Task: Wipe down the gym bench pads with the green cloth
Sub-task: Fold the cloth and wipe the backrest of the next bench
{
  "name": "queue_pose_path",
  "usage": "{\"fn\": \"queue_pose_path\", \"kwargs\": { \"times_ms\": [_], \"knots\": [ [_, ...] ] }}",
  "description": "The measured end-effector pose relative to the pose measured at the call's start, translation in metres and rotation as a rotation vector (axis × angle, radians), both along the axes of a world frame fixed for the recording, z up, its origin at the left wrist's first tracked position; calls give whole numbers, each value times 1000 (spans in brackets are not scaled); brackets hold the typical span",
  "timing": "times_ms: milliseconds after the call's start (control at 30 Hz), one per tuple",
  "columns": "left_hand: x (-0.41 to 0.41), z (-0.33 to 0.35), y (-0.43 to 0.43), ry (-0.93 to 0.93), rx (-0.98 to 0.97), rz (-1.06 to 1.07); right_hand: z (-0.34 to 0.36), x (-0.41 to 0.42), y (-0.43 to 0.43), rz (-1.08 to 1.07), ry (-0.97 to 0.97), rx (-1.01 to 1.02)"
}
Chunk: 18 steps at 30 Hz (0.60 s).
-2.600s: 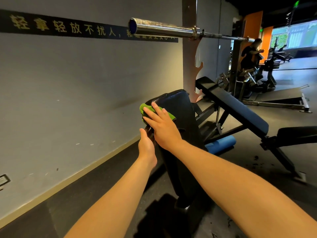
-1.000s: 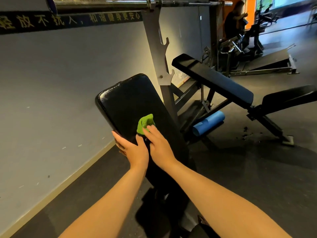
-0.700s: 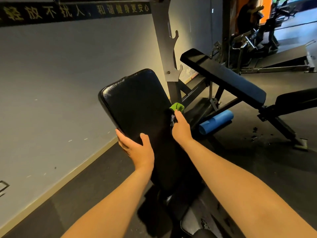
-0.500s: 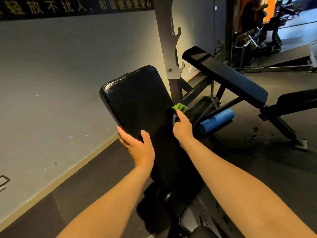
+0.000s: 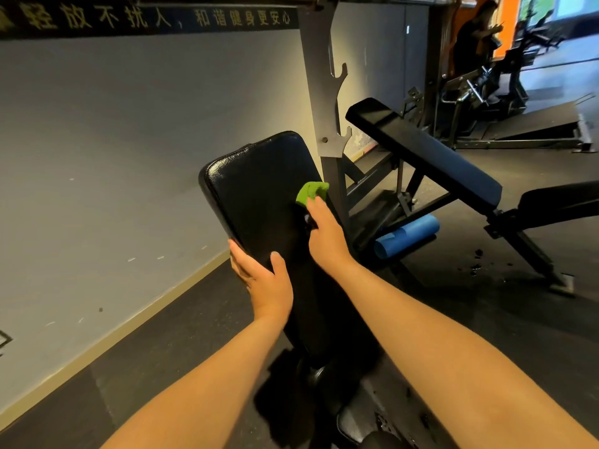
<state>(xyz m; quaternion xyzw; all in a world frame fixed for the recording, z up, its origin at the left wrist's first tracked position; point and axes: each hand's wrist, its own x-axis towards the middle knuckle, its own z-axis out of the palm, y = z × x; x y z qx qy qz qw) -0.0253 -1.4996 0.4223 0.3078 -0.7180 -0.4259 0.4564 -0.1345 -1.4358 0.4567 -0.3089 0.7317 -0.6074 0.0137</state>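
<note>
My right hand [image 5: 327, 234] pinches the bunched green cloth [image 5: 311, 191], which has slid from the right edge of the backrest pad [image 5: 256, 189] leftward onto its face; my left hand [image 5: 267, 283] still clasps the left edge; I judge a fresh pass is starting

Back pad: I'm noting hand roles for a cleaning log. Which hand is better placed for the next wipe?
Right. The right hand holds the green cloth against the back pad near its right edge. The left hand has no cloth; it grips the pad's left edge, bracing it.
</note>
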Motion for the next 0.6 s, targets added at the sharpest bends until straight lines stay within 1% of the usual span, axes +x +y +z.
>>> {"fn": "queue_pose_path", "kwargs": {
  "times_ms": [67, 133, 200, 300, 333, 433, 500, 600],
  "knots": [
    [5, 1, -2, -23, 1, -26, 11, -9, -2, -63, -148, 0],
    [7, 0, -1, -39, 4, -38, 14, -6, -4, -107, -198, 38],
    [8, 0, -1, -29, 5, -56, 13, 11, -7, -83, -104, 21],
    [9, 1, 0, -36, -8, -64, 11, 36, -11, 70, 166, 18],
    [8, 2, 1, -42, -6, -64, 12, 36, -14, 99, 217, 27],
    [10, 3, 0, -50, -8, -76, 19, 29, -21, 76, 243, 27],
    [13, 4, 0, -48, -8, -95, 22, 23, -24, 9, 184, 17],
    [15, 3, -2, -57, -6, -117, 19, 6, -19, -81, -68, -25]
  ]
}}
